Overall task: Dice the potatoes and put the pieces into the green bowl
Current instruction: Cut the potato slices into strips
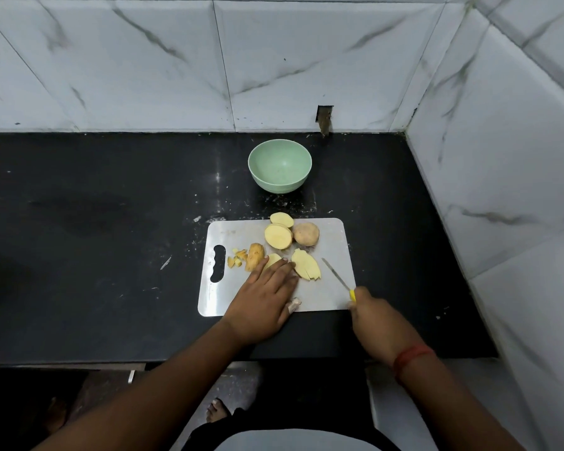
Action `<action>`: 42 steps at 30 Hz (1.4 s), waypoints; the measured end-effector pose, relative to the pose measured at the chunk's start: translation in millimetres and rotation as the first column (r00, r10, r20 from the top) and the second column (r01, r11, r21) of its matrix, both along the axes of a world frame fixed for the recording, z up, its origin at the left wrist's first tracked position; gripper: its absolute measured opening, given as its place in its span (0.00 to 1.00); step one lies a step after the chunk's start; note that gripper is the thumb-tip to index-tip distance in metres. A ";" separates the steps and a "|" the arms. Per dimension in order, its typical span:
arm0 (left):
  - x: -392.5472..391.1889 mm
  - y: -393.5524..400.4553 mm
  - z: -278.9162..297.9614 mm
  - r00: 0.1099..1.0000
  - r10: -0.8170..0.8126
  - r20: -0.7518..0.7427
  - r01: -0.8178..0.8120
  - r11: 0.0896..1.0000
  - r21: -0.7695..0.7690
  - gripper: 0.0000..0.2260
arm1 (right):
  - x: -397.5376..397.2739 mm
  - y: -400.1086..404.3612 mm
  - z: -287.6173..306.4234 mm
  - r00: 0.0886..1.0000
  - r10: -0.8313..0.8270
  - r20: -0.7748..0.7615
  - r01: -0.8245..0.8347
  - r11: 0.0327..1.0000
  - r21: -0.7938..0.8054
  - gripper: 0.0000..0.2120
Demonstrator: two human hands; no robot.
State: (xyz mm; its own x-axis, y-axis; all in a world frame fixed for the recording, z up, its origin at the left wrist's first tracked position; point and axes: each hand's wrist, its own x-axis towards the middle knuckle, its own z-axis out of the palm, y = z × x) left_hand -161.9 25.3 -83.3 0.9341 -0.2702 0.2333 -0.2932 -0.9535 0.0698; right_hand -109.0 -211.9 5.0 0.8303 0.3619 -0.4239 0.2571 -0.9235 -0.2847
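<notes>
A steel cutting board (pixel 329 297) lies on the black counter. On it are a whole potato (pixel 306 234), potato halves (pixel 278 236) with cut faces up, a sliced slab (pixel 305 264), a skin-side piece (pixel 255 256) and a few small dice (pixel 236 257) at the left. My left hand (pixel 263 296) lies flat on the board, fingers straight, covering a potato slice (pixel 272 260). My right hand (pixel 370 312) grips a yellow-handled knife (pixel 336 275), its blade pointing up-left above the board. The green bowl (pixel 279 165) stands empty behind the board.
Marble-tiled walls close off the back and the right side (pixel 502 157). The black counter (pixel 95 222) stretches wide to the left of the board. Its front edge runs just below my wrists.
</notes>
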 end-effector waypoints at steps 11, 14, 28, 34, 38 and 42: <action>14.5 0.2 10.3 0.993 -0.074 -0.095 0.083 0.992 0.095 0.26 | 63.4 20.8 2.8 0.962 0.265 0.069 -0.245 0.946 -0.214 0.08; 12.9 -6.8 12.7 0.994 -0.078 -0.076 0.084 0.994 0.071 0.26 | 66.9 17.5 4.2 0.967 0.248 0.054 -0.232 0.950 -0.209 0.08; 15.2 -20.0 13.5 0.944 0.180 -0.275 -0.167 0.984 0.069 0.42 | -3.9 34.9 -7.3 0.967 -0.187 -0.174 0.169 0.979 -0.117 0.15; 9.8 -33.8 10.1 0.934 0.195 -0.299 -0.191 0.981 0.042 0.42 | -6.1 41.0 -8.1 0.957 -0.210 -0.200 0.189 0.975 -0.120 0.19; 8.4 -37.9 8.5 0.934 0.218 -0.282 -0.225 0.974 0.007 0.42 | -7.5 40.8 -8.9 0.961 -0.203 -0.188 0.187 0.977 -0.101 0.18; 5.6 -40.7 3.7 0.926 0.218 -0.308 -0.231 0.973 -0.005 0.43 | -8.8 42.3 -11.5 0.968 -0.185 -0.171 0.169 0.980 -0.102 0.18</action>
